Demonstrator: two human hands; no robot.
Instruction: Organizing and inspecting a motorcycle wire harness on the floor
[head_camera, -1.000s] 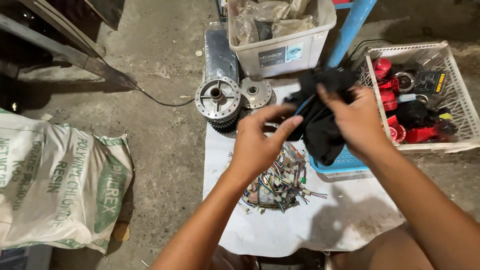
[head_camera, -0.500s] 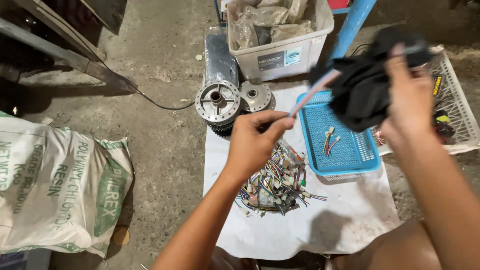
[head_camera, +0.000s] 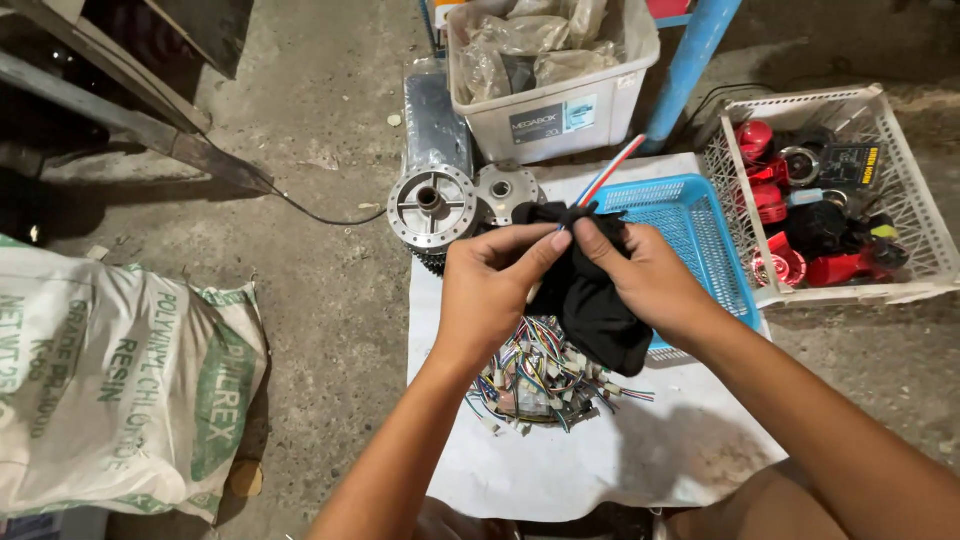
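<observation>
Holding a black cloth bundle at frame centre, above a white sheet spread on the concrete floor. Left hand and right hand both closed on the bundle's upper edge, fingers pressed together and pinching the fabric from either side. Red, white and blue wires protruding from the top toward the upper right; possibly wrapped inside, though the folds hide the join. Soft, light, limp material: likely to sag and slip unless gripped at a gathered edge, as done now; thin wires best left unpulled. Below the hands, a tangle of coloured wire connectors. Blue basket just right; white crate of red parts at far right; metal hub upper centre; printed sack at left. Dim, cluttered workshop floor.
</observation>
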